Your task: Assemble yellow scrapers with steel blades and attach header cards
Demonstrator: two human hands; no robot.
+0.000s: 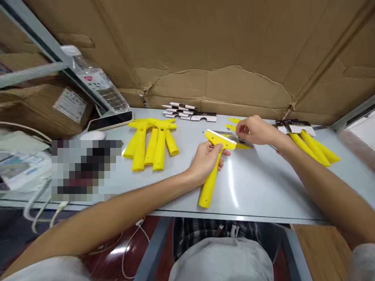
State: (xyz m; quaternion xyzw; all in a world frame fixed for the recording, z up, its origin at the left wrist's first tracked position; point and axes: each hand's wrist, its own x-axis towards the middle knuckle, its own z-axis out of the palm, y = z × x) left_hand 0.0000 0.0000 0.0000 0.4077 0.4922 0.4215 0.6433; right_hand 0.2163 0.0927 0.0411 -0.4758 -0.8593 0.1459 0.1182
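Note:
My left hand [206, 162] is closed around the neck of a yellow scraper [211, 185], its T-shaped head tilted up with a pale strip along the top edge. Just beyond that head, my right hand [252, 129] has its fingers pinched down among flat yellow pieces [233, 127] and thin metal-looking parts; what the fingertips hold is hidden. To the left lies a pile of several yellow scraper handles [159, 150], overlapping each other. Farther right, more yellow scrapers [313, 148] rest with black-and-white cards [295, 127] over their heads.
Folded black-and-white cards [190, 113] lie against the cardboard wall [211, 89] at the back. A phone [111, 121], a plastic bottle [96, 80] and a cardboard box [55, 105] are at the left, beside white cables [32, 210]. The grey tabletop's front edge [234, 218] runs close to my body.

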